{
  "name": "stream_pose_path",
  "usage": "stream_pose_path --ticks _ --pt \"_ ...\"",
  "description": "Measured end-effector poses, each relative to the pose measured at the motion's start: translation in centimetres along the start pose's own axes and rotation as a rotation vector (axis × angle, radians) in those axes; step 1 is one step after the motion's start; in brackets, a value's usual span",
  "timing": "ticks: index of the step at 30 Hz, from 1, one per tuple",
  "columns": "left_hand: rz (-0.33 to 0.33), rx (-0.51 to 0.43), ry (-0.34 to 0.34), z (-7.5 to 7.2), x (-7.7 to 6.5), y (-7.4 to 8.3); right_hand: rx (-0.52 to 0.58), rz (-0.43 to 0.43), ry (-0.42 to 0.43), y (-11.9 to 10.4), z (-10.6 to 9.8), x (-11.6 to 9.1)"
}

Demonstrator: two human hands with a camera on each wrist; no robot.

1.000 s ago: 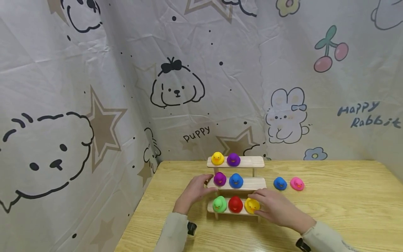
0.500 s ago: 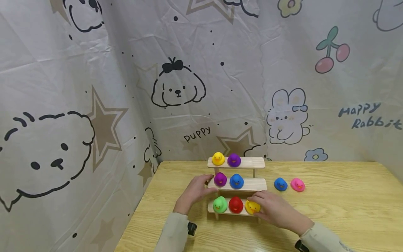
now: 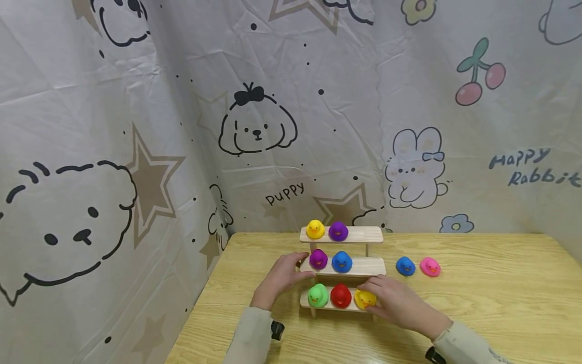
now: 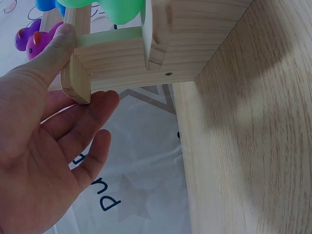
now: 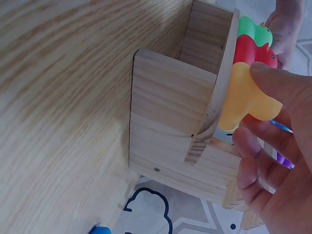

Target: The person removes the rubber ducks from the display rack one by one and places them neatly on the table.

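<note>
A three-tier wooden display stand (image 3: 364, 266) holds several rubber ducks. My left hand (image 3: 283, 275) grips the left end of its middle tier; in the left wrist view the thumb lies on top and the fingers are below. With thumb and fingers, my right hand (image 3: 396, 302) pinches a yellow rubber duck (image 5: 243, 97) at the right end of the bottom tier. Beside that duck sit a red duck (image 3: 340, 296) and a green duck (image 3: 318, 295). The middle tier bears a magenta duck (image 3: 318, 259) and a blue duck (image 3: 342, 262).
On the top tier are another yellow duck (image 3: 315, 229) and a purple duck (image 3: 338, 231). A second blue duck (image 3: 405, 266) and a pink duck (image 3: 430, 267) lie on the wooden table (image 3: 495, 293), right of the stand. A printed cloth (image 3: 336, 151) hangs behind.
The right hand has shifted very slightly around the yellow duck on the bottom tier. My left hand keeps its grip on the stand, and the other ducks stay in place.
</note>
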State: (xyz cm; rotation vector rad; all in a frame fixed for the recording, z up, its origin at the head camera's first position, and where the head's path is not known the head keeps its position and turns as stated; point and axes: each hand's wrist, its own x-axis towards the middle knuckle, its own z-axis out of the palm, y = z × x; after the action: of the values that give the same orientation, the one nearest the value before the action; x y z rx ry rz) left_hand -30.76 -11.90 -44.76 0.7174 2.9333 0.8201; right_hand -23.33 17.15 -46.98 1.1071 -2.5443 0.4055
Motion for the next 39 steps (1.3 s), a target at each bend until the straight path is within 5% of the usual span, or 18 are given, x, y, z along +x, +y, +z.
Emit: stream_pose_path --ticks 14,31,39 --pt "0.012 0.015 0.002 -0.3 -0.1 0.2 0.003 -0.075 0.105 0.7 -0.7 -1.0" --pt "0.02 0.014 -0.001 -0.2 -0.2 0.3 -0.006 0.017 0.063 1.5 -2.0 -2.6" --pt "0.003 0.011 -0.004 -0.2 -0.2 0.4 -0.026 -0.049 0.152 2.6 -2.4 -3.6"
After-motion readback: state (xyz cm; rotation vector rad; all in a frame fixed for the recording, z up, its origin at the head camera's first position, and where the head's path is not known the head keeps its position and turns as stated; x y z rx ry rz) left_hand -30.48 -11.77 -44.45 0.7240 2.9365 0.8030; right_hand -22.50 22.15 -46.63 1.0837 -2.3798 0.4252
